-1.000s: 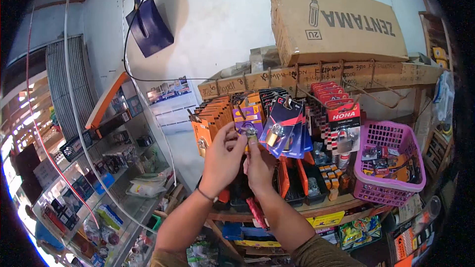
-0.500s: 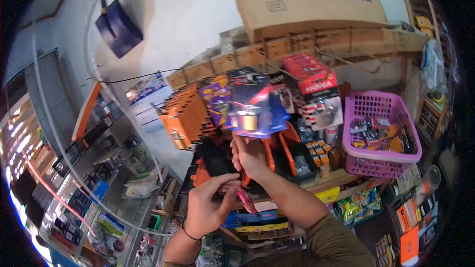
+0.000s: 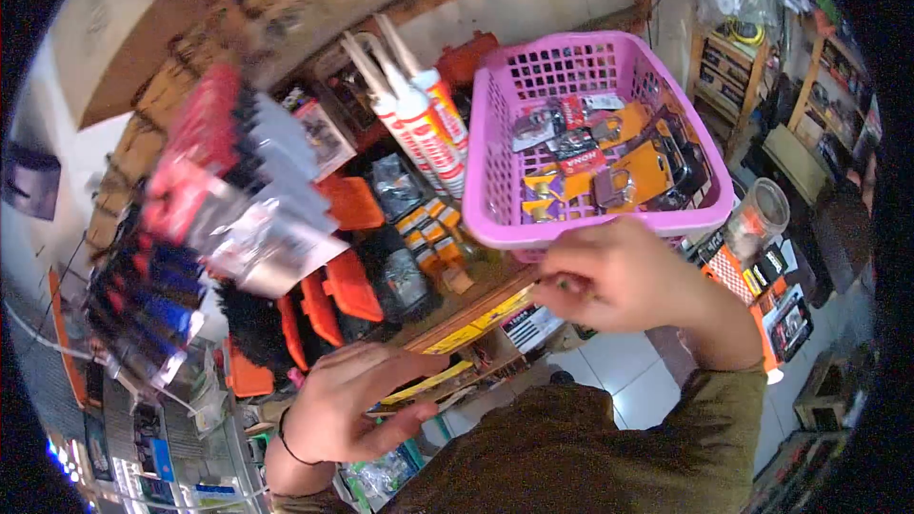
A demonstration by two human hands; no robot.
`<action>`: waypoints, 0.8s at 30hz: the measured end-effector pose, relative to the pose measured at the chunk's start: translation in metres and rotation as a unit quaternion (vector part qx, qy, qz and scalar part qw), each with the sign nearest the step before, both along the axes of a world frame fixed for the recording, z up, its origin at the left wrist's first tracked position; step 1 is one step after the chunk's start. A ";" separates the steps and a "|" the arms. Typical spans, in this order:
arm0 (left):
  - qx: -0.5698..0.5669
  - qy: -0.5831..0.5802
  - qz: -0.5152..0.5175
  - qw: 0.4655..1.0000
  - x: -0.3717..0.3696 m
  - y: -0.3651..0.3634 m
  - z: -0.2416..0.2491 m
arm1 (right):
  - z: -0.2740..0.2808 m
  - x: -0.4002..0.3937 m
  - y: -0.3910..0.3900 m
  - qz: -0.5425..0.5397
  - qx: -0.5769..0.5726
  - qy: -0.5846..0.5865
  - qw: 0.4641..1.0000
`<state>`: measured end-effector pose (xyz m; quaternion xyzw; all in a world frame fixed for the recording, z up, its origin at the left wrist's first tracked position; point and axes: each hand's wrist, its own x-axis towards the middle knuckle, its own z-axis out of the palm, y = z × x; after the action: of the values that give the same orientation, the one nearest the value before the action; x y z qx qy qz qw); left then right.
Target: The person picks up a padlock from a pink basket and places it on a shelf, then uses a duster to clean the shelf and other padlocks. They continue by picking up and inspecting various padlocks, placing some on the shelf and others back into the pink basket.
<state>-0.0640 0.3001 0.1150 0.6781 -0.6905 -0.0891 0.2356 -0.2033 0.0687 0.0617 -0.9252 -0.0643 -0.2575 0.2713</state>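
My left hand (image 3: 354, 402) is held out low, just in front of the orange bins, with thumb and fingers apart and nothing seen in it. A small pink bit shows behind its wrist side, too little to name. My right hand (image 3: 619, 276) is slightly blurred at the front rim of the pink plastic basket (image 3: 595, 231). Its fingers are curled together; whatever is between them, if anything, cannot be made out. Inside the basket lie several carded packs, among them a padlock on an orange card (image 3: 617, 188) and a red-labelled pack (image 3: 583, 163).
Blurred carded packs (image 3: 271, 238) hang at left in front of orange bins (image 3: 352, 286). White sealant tubes (image 3: 419, 124) stand behind small orange-and-black boxes (image 3: 433, 233). A clear jar (image 3: 759, 207) is right of the basket, above the tiled floor (image 3: 619, 371).
The view has swung right and down toward the basket. My right hand has left the hanging packs and come to the basket's front rim. My left hand stays low near the bins.
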 end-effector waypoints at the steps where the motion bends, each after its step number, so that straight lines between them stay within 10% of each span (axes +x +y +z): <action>1: 0.003 0.018 0.004 1.000 -0.001 -0.016 -0.004 | 0.002 -0.009 -0.015 -0.024 -0.009 0.006 1.000; 16: -0.039 -0.014 0.012 0.999 0.036 -0.212 -0.059 | -0.006 0.009 -0.133 -0.037 -0.181 0.111 0.977; 20: 0.210 0.123 -0.008 0.970 0.063 -0.240 -0.091 | -0.021 0.029 -0.141 -0.045 -0.213 0.221 0.951; 24: 0.299 -0.169 -0.131 0.930 0.075 -0.267 -0.119 | -0.033 0.033 -0.134 0.000 -0.124 0.359 0.925</action>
<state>0.0110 0.0334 -0.0037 0.6256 -0.7441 -0.2058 -0.1123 -0.1707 -0.0657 0.0286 -0.9819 0.0061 0.1021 0.1595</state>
